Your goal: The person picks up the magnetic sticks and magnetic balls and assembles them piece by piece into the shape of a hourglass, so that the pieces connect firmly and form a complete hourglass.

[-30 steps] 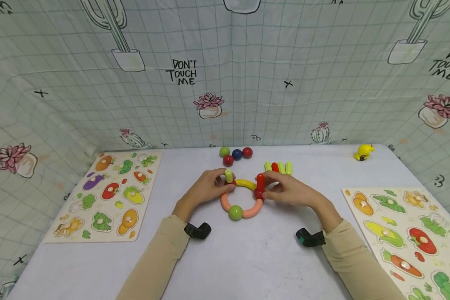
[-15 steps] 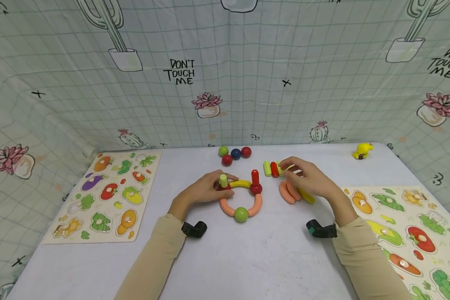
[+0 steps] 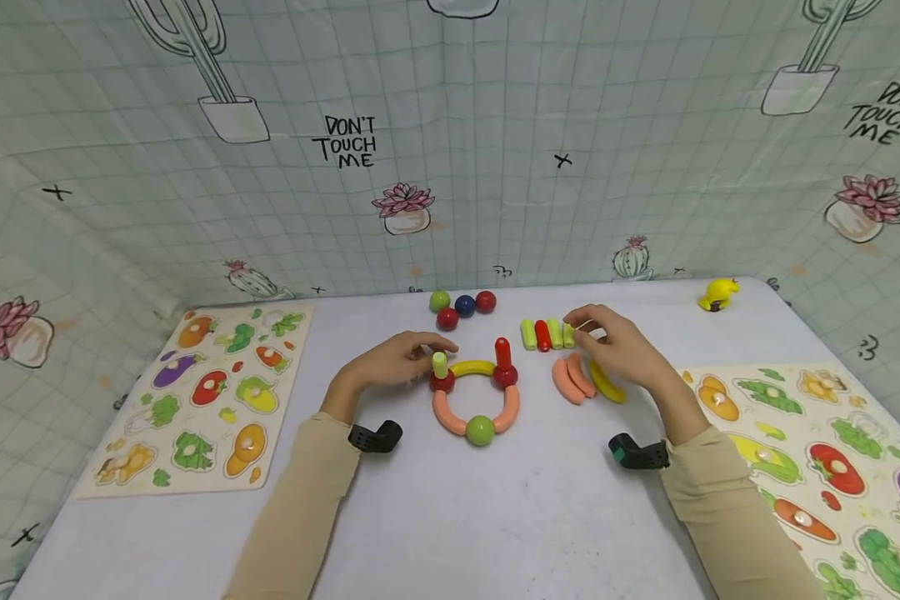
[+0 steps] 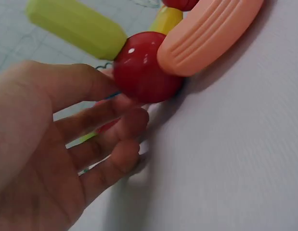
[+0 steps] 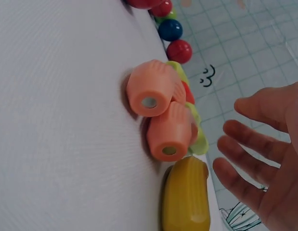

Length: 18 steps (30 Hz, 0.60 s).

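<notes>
A ring of magnetic building pieces lies on the table: a green ball (image 3: pixel 481 430) in front, two curved salmon sticks (image 3: pixel 447 414), two red balls and a curved yellow stick (image 3: pixel 472 367). A light green stick (image 3: pixel 439 364) stands on the left red ball (image 4: pixel 148 72), a red stick (image 3: pixel 502 352) on the right one. Beside the left red ball is my left hand (image 3: pixel 390 363), fingers loosely spread, thumb tip right at the ball. My right hand (image 3: pixel 624 348) hovers with bent fingers, holding nothing, by several short sticks (image 3: pixel 543 335) and above a loose yellow curved stick (image 3: pixel 607 383).
Two loose salmon sticks (image 5: pixel 149 89) lie beside the yellow one. Several balls (image 3: pixel 465 306) sit at the back. A yellow toy (image 3: pixel 718 294) stands at the far right. Vegetable puzzle boards flank the table, one left (image 3: pixel 285 400) and one right (image 3: pixel 750 417).
My right hand has left the red stick and right red ball and moved right to the loose sticks. The left hand has loosened from the left red ball and drawn slightly back.
</notes>
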{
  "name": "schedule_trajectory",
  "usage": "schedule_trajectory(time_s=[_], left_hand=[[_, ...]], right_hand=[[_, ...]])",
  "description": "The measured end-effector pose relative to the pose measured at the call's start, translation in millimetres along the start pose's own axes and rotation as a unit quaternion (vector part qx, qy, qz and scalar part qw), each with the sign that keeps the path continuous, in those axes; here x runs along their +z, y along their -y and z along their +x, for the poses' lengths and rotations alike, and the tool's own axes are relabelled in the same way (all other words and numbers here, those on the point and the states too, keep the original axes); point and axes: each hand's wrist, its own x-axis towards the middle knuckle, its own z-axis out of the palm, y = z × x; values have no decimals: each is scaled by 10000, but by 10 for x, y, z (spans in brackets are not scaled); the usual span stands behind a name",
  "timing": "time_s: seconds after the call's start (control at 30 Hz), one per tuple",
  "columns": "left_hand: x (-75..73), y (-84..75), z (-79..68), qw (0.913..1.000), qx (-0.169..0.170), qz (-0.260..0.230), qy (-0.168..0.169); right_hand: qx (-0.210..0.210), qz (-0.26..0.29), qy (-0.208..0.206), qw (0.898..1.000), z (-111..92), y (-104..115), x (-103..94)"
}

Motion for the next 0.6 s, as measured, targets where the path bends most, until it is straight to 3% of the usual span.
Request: schedule_trajectory(time_s=[0.1, 0.27, 0.6], left_hand=[[40, -11, 131, 10000, -19, 19, -85], [69, -54, 286, 9999, 24, 86, 75], [73, -59, 414, 9999, 29, 99, 131]], right_hand=[[68, -51, 0, 10000, 3, -29, 14], [74, -36, 30, 10000, -6, -64, 48], [126, -61, 55, 9999, -10, -87, 35]])
